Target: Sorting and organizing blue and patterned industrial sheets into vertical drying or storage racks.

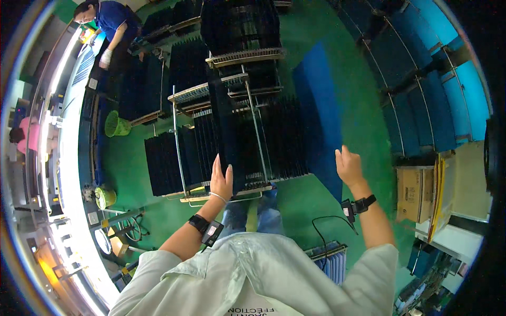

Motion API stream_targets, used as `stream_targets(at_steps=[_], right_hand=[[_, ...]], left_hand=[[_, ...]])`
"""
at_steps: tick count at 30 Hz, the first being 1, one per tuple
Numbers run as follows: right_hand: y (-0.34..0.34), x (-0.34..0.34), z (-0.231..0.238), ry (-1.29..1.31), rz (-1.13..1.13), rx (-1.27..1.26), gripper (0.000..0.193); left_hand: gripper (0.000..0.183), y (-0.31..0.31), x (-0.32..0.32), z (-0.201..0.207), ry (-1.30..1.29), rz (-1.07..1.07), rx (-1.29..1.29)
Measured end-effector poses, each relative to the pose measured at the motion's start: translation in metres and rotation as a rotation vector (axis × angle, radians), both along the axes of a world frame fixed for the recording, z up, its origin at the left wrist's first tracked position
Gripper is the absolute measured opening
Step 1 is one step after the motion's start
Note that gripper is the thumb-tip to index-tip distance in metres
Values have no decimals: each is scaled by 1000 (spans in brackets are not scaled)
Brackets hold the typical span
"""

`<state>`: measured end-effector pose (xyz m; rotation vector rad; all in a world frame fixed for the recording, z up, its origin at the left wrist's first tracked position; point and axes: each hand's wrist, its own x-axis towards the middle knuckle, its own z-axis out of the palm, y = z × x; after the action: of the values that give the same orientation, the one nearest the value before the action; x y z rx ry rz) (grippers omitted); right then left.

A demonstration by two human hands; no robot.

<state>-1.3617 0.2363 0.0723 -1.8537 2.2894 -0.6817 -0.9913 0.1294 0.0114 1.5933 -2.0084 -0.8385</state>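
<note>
Nearest the camera we noted the pale shirt (253, 274), both forearms wearing black wrist devices. Ahead stood the wheeled rack (232, 152), packed with upright black panels on a green floor (342, 105). Our left hand (221, 179) lay flat, fingers extended, against the near edge of a black panel (232, 131) at the rack's front; we saw no closed grip. Our right hand (348, 166) hung open in the air, well apart to the rack's right, touching nothing. A green basket (116, 125) sat far left.
</note>
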Motion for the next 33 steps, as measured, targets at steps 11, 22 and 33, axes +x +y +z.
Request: stream_targets(at_steps=[11, 22, 33], right_hand=[[11, -14, -69, 34, -24, 76, 21], [-6, -17, -175, -38, -41, 125, 18], [-27, -34, -203, -12, 5, 206, 21]], left_hand=[[54, -1, 2, 0, -52, 25, 7], [52, 3, 9, -5, -63, 94, 69], [51, 7, 22, -6, -257, 16, 29]])
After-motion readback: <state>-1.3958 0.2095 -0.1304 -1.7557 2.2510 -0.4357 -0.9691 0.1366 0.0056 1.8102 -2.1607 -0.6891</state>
